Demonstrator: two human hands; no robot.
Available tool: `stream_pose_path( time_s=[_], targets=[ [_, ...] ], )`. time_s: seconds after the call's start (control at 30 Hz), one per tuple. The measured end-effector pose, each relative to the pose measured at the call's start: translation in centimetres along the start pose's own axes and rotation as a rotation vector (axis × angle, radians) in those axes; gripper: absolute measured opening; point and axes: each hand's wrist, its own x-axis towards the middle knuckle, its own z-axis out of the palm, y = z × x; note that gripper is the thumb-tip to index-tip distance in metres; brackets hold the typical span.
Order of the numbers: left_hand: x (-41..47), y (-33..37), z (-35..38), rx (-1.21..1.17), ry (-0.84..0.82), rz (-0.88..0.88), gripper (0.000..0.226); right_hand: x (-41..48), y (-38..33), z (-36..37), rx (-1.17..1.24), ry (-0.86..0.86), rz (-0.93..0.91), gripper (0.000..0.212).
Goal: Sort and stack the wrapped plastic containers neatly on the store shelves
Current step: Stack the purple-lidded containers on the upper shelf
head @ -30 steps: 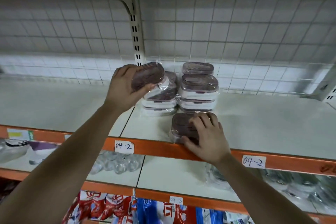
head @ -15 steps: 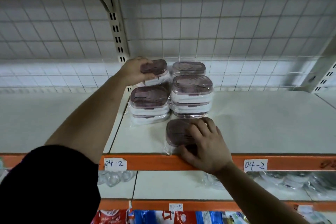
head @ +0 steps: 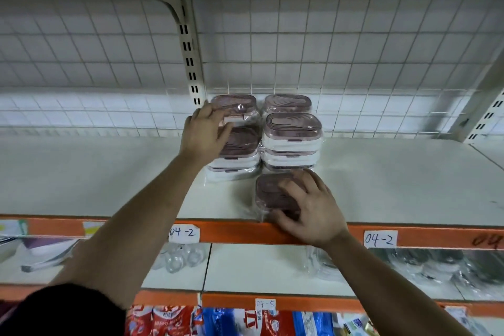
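Shelving fills the view: a white upper shelf (head: 395, 185) with an orange front lip, backed by a wire grid panel (head: 354, 35) and a slotted upright (head: 191, 57). Against the grid stands a two-by-two block of wrapped containers. The front-right stack (head: 293, 142) shows three layers and the front-left stack (head: 241, 161) two. Behind them only the tops of the back-right stack (head: 286, 103) and the back-left stack (head: 237, 103) show. A lone container (head: 270, 191) lies at the shelf's front lip, just before the front-right stack; whether they touch I cannot tell.

The left hand (head: 203, 136) is clamped on the top piece of the back-left stack, fingers round its left end and thumb on its near side. The right hand (head: 311, 213) grips the lone container, fingers spread over the lid and thumb hooked on the near edge.

The step in hand looks like seating that top piece. To do it well, square its lid over the one below, set its long side parallel to the back-right neighbour, and press it flat before letting go, since clear film is likely to slide on film. The lone container would level the lower front-left stack.

Each container has a white opaque body and a tinted mauve lid with ridged ovals, and is sealed in clear wrap. Nothing inside can be made out.

Two paper labels (head: 184, 232) on the lip read "04-2".
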Motion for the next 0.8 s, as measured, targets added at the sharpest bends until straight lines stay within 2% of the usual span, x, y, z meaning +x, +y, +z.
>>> stream_pose_path(
  time_s=[0.1,0.27,0.43,0.57,0.67,0.8],
  targets=[
    [-4.6,0.2,-1.0,0.036,0.015,0.022,0.05,0.1,-0.3,-0.4,0.044,0.01,-0.003,0.052],
    [-11.4,-0.4,-1.2,0.027,0.072,-0.021,0.039,-0.2,-0.4,-0.6,0.049,0.078,-0.053,0.05],
    [-14.3,-0.7,-1.1,-0.055,0.136,-0.105,0.033,-0.4,-1.8,-1.0,0.042,0.277,-0.201,0.048],
    [-14.7,-1.1,-0.6,-0.027,0.043,-0.135,0.034,1.2,-5.1,-2.9,0.088,0.428,-0.301,0.048],
    [-15.3,-0.9,-0.4,0.036,0.043,-0.11,0.031,4.0,-7.0,-3.9,0.093,0.423,-0.288,0.051],
    [-15.8,-0.7,-0.2,0.015,0.105,-0.104,0.023,8.5,-8.7,-4.7,0.111,0.274,-0.14,0.057]
  ],
)
